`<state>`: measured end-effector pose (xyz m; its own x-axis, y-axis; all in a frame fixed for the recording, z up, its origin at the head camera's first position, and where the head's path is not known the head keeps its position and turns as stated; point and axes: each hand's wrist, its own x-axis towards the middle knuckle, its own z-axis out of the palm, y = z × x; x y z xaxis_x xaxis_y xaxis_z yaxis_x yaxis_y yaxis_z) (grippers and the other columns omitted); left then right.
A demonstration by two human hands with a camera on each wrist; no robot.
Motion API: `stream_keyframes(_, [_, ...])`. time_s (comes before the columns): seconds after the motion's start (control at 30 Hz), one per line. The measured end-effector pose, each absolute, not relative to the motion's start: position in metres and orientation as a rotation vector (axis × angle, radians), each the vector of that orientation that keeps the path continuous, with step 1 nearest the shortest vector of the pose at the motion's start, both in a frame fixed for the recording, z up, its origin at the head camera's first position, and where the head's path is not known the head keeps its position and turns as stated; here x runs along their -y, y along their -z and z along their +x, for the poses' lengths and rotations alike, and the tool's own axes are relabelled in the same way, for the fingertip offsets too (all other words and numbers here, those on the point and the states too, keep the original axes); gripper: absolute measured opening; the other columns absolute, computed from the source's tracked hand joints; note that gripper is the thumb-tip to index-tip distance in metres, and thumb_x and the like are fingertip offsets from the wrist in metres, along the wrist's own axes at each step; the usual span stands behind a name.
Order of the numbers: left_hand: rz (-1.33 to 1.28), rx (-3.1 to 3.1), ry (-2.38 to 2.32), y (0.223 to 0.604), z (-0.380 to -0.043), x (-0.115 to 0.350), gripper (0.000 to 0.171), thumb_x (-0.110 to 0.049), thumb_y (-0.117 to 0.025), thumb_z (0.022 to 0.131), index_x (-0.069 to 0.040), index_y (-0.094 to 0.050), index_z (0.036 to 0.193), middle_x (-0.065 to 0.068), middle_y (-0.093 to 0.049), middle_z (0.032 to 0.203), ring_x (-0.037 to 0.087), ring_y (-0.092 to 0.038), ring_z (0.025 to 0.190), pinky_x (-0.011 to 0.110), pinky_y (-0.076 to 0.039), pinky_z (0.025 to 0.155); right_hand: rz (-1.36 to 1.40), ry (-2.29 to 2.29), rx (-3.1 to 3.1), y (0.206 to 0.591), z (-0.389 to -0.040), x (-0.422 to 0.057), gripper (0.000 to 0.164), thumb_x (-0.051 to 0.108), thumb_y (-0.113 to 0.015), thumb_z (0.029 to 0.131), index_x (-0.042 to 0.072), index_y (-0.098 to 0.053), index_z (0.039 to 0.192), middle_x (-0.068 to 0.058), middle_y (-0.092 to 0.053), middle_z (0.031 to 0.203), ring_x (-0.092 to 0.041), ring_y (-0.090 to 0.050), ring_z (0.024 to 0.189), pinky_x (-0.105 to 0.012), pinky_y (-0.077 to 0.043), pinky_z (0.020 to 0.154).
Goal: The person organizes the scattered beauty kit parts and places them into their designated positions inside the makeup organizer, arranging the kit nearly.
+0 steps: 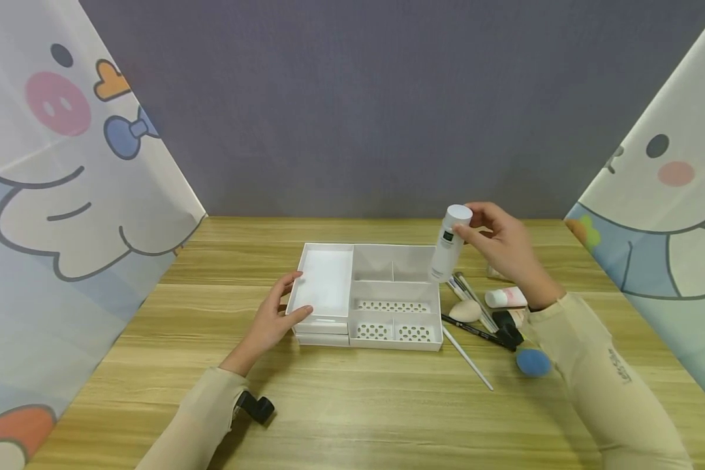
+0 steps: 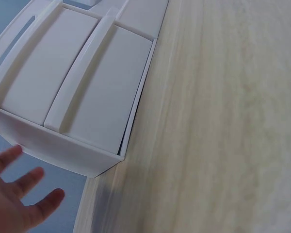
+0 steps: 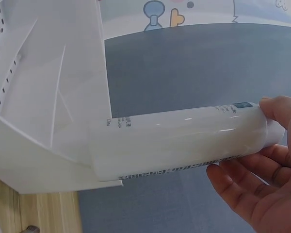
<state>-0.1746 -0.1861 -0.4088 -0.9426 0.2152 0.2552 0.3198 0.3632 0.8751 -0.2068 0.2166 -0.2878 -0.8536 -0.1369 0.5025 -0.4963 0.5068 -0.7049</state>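
My right hand (image 1: pixel 499 245) grips a white lotion bottle (image 1: pixel 445 256) near its cap, thumb on one side and fingers on the other. The bottle tilts, its base low beside the right rear corner of a white desktop organizer (image 1: pixel 396 341). In the right wrist view the bottle (image 3: pixel 184 141) lies across the picture and overlaps the organizer's wall (image 3: pixel 53 170). My left hand (image 1: pixel 275 313) rests at the organizer's left side, thumb at the front edge of its lidded drawer part (image 1: pixel 327 281). Two drawer fronts (image 2: pixel 104 82) show in the left wrist view, the left fingers (image 2: pixel 26 182) spread beside them.
Right of the organizer lie several brushes, a cream-coloured makeup sponge (image 1: pixel 465 311), a white-and-pink tube (image 1: pixel 505 297), a black pencil (image 1: pixel 476 331), a blue round puff (image 1: pixel 532 362) and a thin white stick (image 1: pixel 469 359). A grey panel (image 1: pixel 382 111) stands behind the wooden table (image 1: pixel 352 411).
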Motion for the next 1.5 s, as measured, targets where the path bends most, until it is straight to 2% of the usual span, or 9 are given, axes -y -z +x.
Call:
stream_keyframes(0.1, [-0.485,2.499,1.624,0.407,-0.173,0.186,0.063,-0.012,-0.072,0.09,-0.007,-0.043,0.146,0.019,-0.034,0.156,0.042,-0.035,0.138,0.058,-0.04,0.102,0.525,-1.305,2.367,0.287,-0.208,-0.213,0.034,0.006,-0.068,0.094,-0.004,-0.06,0.126,-0.007,-0.063,0.099,0.0,-0.059,0.085,-0.01,-0.048,0.067])
stream_keyframes(0.4, [-0.527,2.438,1.496,0.406,-0.172,0.188,0.058,-0.009,-0.079,0.083,-0.006,-0.055,0.136,0.013,-0.04,0.154,0.035,-0.037,0.141,0.063,-0.038,0.102,0.551,-1.355,2.358,0.286,-0.214,-0.204,0.034,0.01,-0.066,0.096,-0.002,-0.059,0.127,-0.009,-0.064,0.101,-0.006,-0.061,0.084,-0.014,-0.05,0.066])
stream_keyframes(0.57, [-0.558,2.379,1.382,0.407,-0.172,0.188,0.054,-0.007,-0.083,0.078,-0.005,-0.062,0.128,0.012,-0.047,0.15,0.037,-0.042,0.137,0.063,-0.038,0.102,0.546,-1.379,2.369,0.286,-0.216,-0.199,0.035,0.016,-0.066,0.098,0.0,-0.059,0.127,-0.008,-0.065,0.102,-0.009,-0.062,0.086,-0.018,-0.051,0.066])
stream_keyframes(0.77, [-0.607,2.325,1.29,0.406,-0.171,0.189,0.053,-0.007,-0.087,0.073,-0.004,-0.066,0.121,0.011,-0.054,0.144,0.036,-0.048,0.132,0.055,-0.037,0.109,0.574,-1.405,2.352,0.287,-0.222,-0.191,0.034,0.012,-0.066,0.097,-0.002,-0.059,0.127,-0.015,-0.065,0.105,-0.009,-0.062,0.086,-0.017,-0.052,0.068])
stream_keyframes(0.9, [-0.64,2.291,1.224,0.407,-0.172,0.19,0.052,-0.009,-0.088,0.07,-0.003,-0.068,0.117,0.011,-0.058,0.139,0.035,-0.053,0.128,0.034,-0.038,0.11,0.604,-1.388,2.344,0.29,-0.226,-0.185,0.032,0.009,-0.067,0.096,-0.002,-0.059,0.125,-0.016,-0.066,0.103,-0.008,-0.061,0.085,-0.015,-0.051,0.067])
stream_keyframes(1.03, [-0.697,2.229,1.181,0.409,-0.175,0.191,0.051,-0.007,-0.089,0.067,-0.002,-0.07,0.113,0.012,-0.061,0.135,0.037,-0.055,0.125,0.017,-0.034,0.109,0.64,-1.413,2.333,0.295,-0.23,-0.177,0.031,0.007,-0.066,0.096,-0.004,-0.059,0.124,-0.017,-0.065,0.102,-0.006,-0.06,0.085,-0.015,-0.051,0.068])
stream_keyframes(1.2, [-0.796,2.128,1.152,0.412,-0.179,0.192,0.043,-0.007,-0.089,0.066,-0.001,-0.072,0.105,0.015,-0.064,0.13,0.041,-0.058,0.12,0.017,-0.036,0.109,0.66,-1.46,2.316,0.301,-0.234,-0.166,0.03,0.005,-0.067,0.095,-0.005,-0.06,0.122,-0.02,-0.066,0.102,-0.005,-0.059,0.086,-0.016,-0.05,0.068])
stream_keyframes(1.37, [-0.855,2.058,1.122,0.413,-0.181,0.192,0.032,-0.018,-0.088,0.073,-0.003,-0.075,0.097,0.015,-0.069,0.121,0.04,-0.062,0.115,0.02,-0.04,0.107,0.649,-1.536,2.313,0.307,-0.238,-0.157,0.03,0.005,-0.068,0.095,-0.005,-0.059,0.122,-0.02,-0.066,0.102,-0.006,-0.06,0.087,-0.018,-0.051,0.068])
stream_keyframes(1.5, [-0.846,2.055,1.148,0.413,-0.18,0.191,0.031,-0.01,-0.09,0.068,-0.004,-0.076,0.095,0.017,-0.07,0.117,0.036,-0.063,0.116,0.023,-0.042,0.107,0.642,-1.579,2.31,0.31,-0.24,-0.149,0.03,0.005,-0.068,0.094,-0.005,-0.059,0.121,-0.019,-0.066,0.103,-0.007,-0.061,0.086,-0.019,-0.052,0.067])
